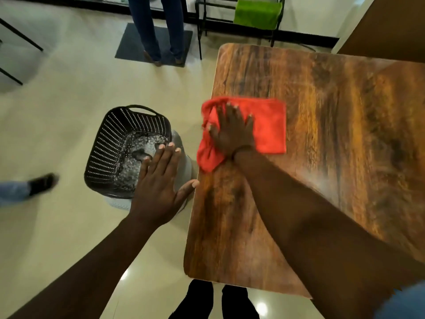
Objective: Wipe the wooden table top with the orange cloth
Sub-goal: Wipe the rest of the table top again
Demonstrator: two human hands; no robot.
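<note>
A: Where's the cloth rn?

B: The soft orange microfibre cloth [264, 125] lies on the brown wood-grain tabletop [322, 157], at its left edge, one corner bunched and hanging over. My right hand [232, 132] is flat on it, fingers spread, pressing.

A: Tips?

B: Keep the palm flat w/ even pressure, overlap the strokes, unbunch that corner. My left hand [158, 189] hovers open, fingers straight, just off that edge, holding nothing.

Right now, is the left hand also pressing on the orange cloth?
No, the left hand hovers open off the table's edge above the dark basket, while only the right hand presses the orange cloth.
</note>
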